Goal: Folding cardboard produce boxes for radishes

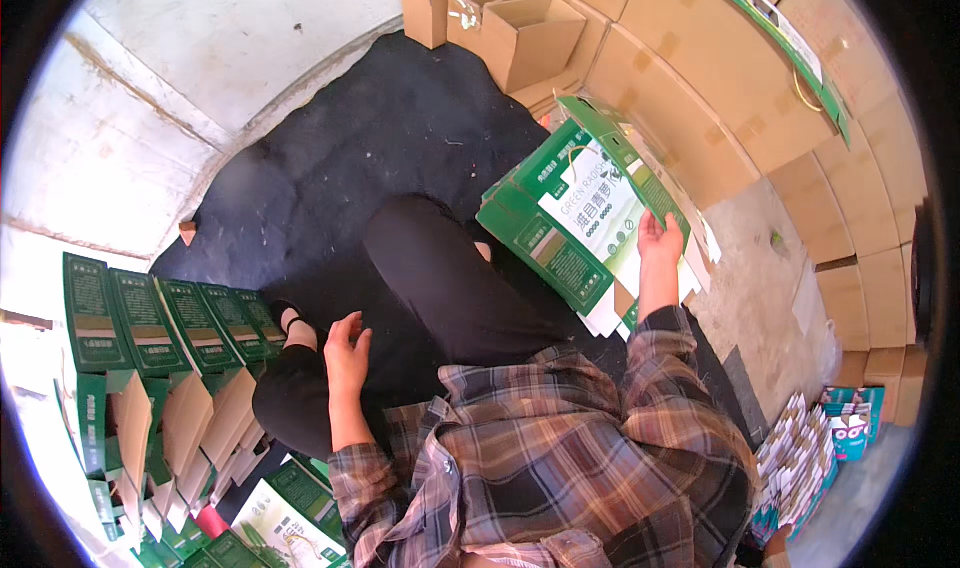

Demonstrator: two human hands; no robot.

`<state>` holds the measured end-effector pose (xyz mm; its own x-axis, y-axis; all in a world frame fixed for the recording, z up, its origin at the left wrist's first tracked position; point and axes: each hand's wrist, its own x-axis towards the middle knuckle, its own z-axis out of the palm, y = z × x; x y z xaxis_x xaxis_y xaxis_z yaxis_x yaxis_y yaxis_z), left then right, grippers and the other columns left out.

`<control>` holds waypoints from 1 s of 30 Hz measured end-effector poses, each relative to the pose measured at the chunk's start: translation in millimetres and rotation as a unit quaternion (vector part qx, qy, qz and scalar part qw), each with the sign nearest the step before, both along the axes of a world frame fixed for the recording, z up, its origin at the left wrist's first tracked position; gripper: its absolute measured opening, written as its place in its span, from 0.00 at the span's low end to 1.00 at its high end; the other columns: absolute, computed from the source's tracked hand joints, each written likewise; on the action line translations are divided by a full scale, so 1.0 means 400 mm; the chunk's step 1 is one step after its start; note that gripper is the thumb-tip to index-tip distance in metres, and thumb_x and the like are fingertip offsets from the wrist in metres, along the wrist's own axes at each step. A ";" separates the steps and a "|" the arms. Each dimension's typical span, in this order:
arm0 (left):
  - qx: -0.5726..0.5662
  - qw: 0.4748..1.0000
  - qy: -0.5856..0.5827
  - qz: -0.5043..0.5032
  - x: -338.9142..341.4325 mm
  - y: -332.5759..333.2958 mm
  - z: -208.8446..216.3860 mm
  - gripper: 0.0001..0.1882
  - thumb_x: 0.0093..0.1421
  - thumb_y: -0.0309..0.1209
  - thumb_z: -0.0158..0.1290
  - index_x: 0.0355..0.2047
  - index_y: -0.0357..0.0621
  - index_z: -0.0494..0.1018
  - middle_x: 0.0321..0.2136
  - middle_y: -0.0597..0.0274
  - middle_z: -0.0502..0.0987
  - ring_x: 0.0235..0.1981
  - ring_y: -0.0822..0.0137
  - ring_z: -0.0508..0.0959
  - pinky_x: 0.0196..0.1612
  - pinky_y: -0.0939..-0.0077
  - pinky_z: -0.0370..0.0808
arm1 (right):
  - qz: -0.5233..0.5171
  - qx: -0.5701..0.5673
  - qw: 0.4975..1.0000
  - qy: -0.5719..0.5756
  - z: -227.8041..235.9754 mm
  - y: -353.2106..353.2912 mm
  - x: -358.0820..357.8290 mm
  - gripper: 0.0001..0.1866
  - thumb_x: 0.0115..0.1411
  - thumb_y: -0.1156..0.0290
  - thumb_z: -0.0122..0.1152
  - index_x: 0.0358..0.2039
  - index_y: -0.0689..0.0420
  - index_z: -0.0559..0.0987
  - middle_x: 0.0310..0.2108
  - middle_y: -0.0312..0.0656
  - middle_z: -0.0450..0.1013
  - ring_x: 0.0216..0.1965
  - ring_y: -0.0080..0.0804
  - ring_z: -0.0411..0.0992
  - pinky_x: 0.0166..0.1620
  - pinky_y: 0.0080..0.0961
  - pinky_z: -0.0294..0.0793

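Note:
My right hand [660, 243] grips a green and white printed carton [565, 183] at its right side, with the thumb on the printed face. The carton lies partly folded, beside my bent right knee, with a thin cord handle near its top. White flaps stick out at its lower edge, and more cardboard shows beneath it. My left hand [347, 353] hovers near my left knee, fingers loosely apart and holding nothing. To its left stands a row of green cartons [165, 318] with brown inner flaps folded out.
Black cloth [330, 158] covers the floor under my legs. Brown boxes [690, 58] are stacked along the far right, with open boxes [530, 38] at the back. More green and white cartons [285, 518] lie at lower left. Stacked folded packaging [795, 458] sits at lower right.

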<state>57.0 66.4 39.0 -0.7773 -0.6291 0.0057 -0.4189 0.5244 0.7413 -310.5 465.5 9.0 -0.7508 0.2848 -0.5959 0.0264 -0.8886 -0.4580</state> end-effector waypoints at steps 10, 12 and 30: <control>0.039 0.997 0.035 0.053 0.007 -0.012 0.006 0.16 0.52 0.21 0.55 0.43 0.41 0.72 0.34 0.58 0.75 0.34 0.67 0.77 0.35 0.76 0.74 | 0.193 0.168 0.960 0.118 0.273 -0.190 0.170 0.12 0.58 0.68 0.57 0.41 0.56 0.72 0.34 0.39 0.73 0.31 0.29 0.71 0.34 0.24 0.72; 0.039 0.995 0.047 0.076 0.009 -0.014 0.009 0.16 0.51 0.20 0.56 0.42 0.41 0.73 0.32 0.58 0.75 0.33 0.66 0.77 0.34 0.76 0.74 | 0.238 0.210 0.933 0.171 0.308 -0.215 0.172 0.13 0.58 0.70 0.57 0.43 0.57 0.71 0.36 0.39 0.73 0.30 0.28 0.72 0.33 0.25 0.74; 0.267 0.925 0.190 0.190 0.026 -0.055 0.047 0.13 0.57 0.25 0.53 0.44 0.40 0.73 0.33 0.66 0.76 0.33 0.75 0.75 0.33 0.81 0.73 | 0.235 0.376 0.747 0.496 0.539 -0.422 0.025 0.12 0.56 0.76 0.61 0.41 0.63 0.76 0.37 0.37 0.74 0.36 0.21 0.69 0.43 0.20 0.69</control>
